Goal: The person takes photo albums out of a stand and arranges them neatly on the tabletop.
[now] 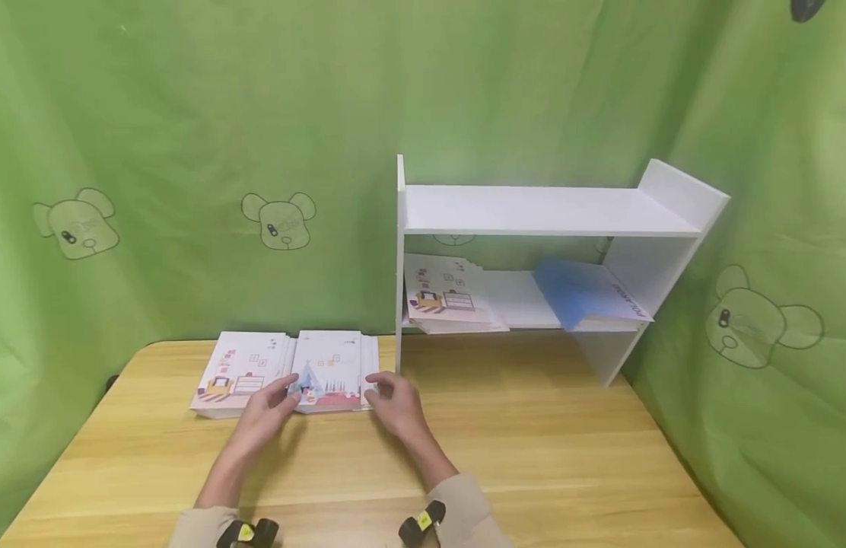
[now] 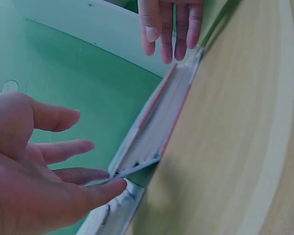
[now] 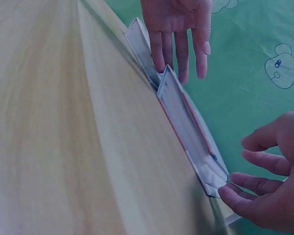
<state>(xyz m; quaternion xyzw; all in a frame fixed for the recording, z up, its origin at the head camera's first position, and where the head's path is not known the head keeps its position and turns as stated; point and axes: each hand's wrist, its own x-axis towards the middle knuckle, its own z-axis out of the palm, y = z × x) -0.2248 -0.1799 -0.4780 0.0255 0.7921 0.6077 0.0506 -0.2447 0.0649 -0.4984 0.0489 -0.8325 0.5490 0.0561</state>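
Observation:
A stack of white booklets (image 1: 327, 354), with a blue tent on the top cover, lies flat near the table's back edge. My left hand (image 1: 262, 411) is at its left side with the fingers spread and slightly bent, the lower fingertips right at the stack's corner in the left wrist view. On the other side is my right hand (image 1: 399, 407), fingers loosely bent, its fingertips (image 3: 225, 193) at the near right corner. White page edges of the stack (image 2: 154, 122) face the table's front. Neither hand curls round the booklets.
Close on the left lies a second booklet stack (image 1: 238, 369). A white two-tier shelf (image 1: 553, 209) stands at the back right. Its lower board bears more booklets (image 1: 446, 293) at left and a blue-and-white folder (image 1: 587, 293) at right. Green curtain (image 1: 190, 152) surrounds the table (image 1: 532, 457).

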